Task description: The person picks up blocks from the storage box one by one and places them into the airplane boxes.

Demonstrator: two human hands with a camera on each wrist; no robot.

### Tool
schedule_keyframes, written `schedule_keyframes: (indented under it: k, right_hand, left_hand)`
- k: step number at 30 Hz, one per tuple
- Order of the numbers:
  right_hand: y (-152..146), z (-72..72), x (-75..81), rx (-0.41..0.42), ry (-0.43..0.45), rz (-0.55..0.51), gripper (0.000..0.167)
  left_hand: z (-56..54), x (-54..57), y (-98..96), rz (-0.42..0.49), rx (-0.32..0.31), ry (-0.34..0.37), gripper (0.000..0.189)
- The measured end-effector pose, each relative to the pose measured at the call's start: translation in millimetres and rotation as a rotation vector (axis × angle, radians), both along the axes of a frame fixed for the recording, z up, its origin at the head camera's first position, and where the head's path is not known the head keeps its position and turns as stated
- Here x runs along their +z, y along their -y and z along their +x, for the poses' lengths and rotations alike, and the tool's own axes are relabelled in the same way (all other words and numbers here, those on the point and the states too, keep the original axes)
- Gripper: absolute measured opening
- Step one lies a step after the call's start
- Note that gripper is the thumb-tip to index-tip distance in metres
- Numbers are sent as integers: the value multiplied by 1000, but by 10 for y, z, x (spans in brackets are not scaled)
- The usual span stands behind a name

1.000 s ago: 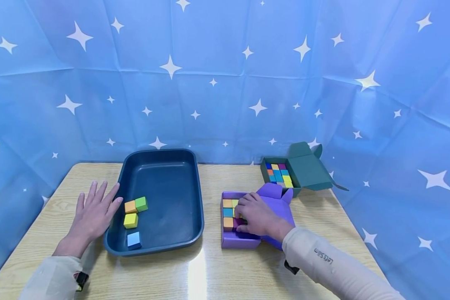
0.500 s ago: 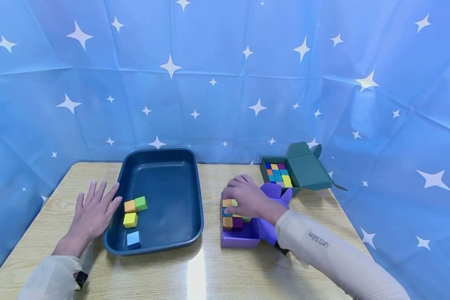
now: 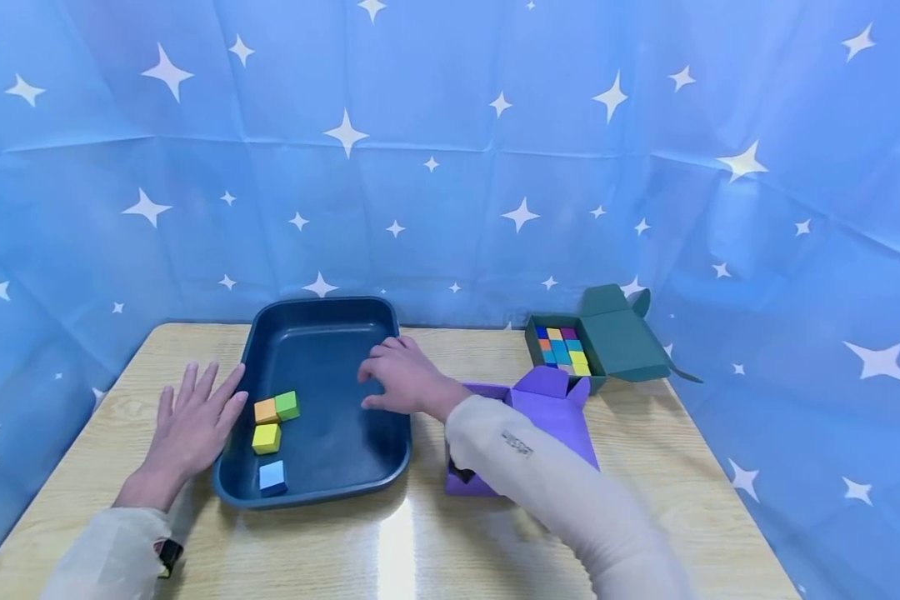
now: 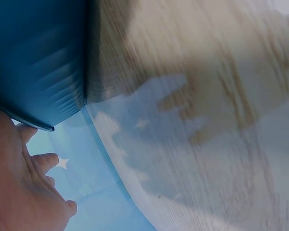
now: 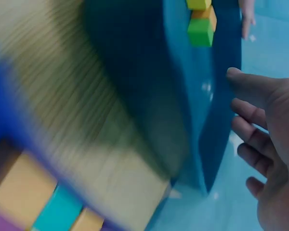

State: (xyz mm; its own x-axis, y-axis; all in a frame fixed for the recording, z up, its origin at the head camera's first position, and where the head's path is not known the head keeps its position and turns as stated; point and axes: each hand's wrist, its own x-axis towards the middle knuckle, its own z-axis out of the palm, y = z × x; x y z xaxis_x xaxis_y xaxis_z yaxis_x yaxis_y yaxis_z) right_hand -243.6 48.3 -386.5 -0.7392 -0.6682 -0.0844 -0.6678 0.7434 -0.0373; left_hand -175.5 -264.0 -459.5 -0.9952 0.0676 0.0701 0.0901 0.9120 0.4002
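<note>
My left hand (image 3: 187,433) has its fingers spread and touches the left rim of the dark blue tray (image 3: 330,358). Above the tray's right side hovers my right hand (image 3: 403,379). Its fingers are loosely bent with the thumb (image 5: 253,84) apart, and nothing shows between them in the right wrist view. Inside the tray at the left lie an orange block (image 3: 266,411), a green block (image 3: 287,405) beside it, a yellow block (image 3: 266,438) and a light blue block (image 3: 273,477). My right forearm hides much of the purple box (image 3: 551,421); blocks (image 5: 26,190) in it show in the right wrist view.
Behind the purple box, a dark green box (image 3: 598,385) holds several coloured blocks (image 3: 562,348), its lid (image 3: 622,333) folded out to the right. Everything stands on a wooden table (image 3: 345,550). A blue star-patterned curtain (image 3: 450,208) hangs behind it.
My right hand has come up out of the purple box and moved left over the tray. The left hand stays at the tray's rim, and the blocks in the tray have not moved.
</note>
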Motion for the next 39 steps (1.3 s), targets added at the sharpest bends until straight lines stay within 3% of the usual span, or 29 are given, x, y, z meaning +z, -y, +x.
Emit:
schedule_keyframes:
  k: [9,16,23,39]
  right_hand:
    - [602,35,-72,7,-11,1,42]
    - [880,8,-157,-27,10,-14,39]
    - [1034,-54,-321,-51,37,8,41]
    - [1189,-159,-443,-63,75,19,40]
  left_hand:
    - [-1,3,-3,-8,11,6,60]
    - [0,0,5,-5,14,7,60]
    - [-2,-3,-6,2,13,18,60]
    - [-6,17,2,-10,27,32,58]
